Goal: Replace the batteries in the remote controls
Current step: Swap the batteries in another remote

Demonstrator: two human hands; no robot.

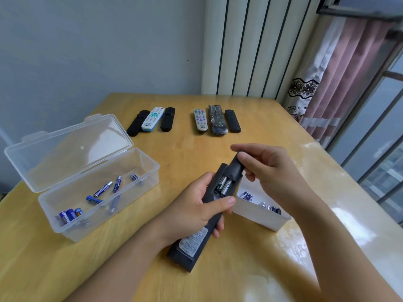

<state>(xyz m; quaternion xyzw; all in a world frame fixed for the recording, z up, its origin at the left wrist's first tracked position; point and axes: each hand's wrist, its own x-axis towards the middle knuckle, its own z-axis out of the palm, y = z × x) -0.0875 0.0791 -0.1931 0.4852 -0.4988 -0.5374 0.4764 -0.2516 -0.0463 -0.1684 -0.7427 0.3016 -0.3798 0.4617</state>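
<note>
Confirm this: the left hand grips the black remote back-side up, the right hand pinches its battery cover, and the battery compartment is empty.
Not empty. The head view shows two batteries seated in the compartment. The rest holds: the left hand grips the black remote back-side up, and the right hand pinches its battery cover.

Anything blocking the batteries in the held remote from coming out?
Partly. The battery cover, pinched by the right hand, still overlaps the compartment's far end; the two batteries show below it. The left hand grips the remote.
</note>
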